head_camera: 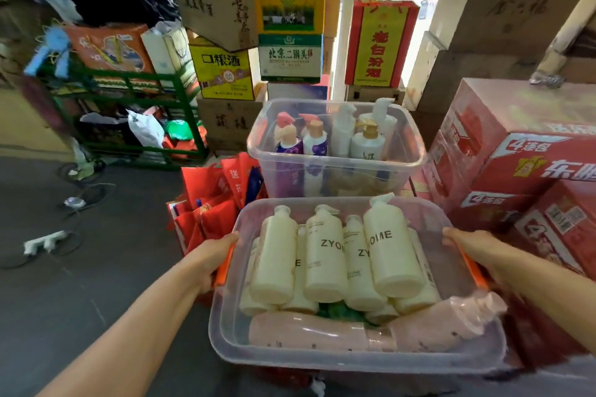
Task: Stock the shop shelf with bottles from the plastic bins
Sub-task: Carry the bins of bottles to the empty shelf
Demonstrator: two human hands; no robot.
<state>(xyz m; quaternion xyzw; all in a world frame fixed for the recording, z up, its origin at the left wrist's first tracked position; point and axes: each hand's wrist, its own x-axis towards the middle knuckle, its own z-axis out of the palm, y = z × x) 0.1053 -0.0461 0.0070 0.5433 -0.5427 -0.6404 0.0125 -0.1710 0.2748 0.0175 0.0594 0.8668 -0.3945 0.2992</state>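
Note:
A clear plastic bin (338,359) with orange side handles fills the lower middle of the head view. It holds several cream pump bottles (325,255) marked ZYOME and two pink bottles (309,330) lying along its near side. My left hand (214,251) grips the left handle and my right hand (467,248) grips the right handle. Behind it stands a second clear bin (335,167) with upright purple and white pump bottles (367,138). No shop shelf shows here.
Red drink cartons (522,158) are stacked close on the right. Liquor boxes (290,26) pile up behind the bins. A green metal rack (129,113) stands at the left, red bags (213,203) sit beside the bins, and a power strip (45,242) with cables lies on the grey floor.

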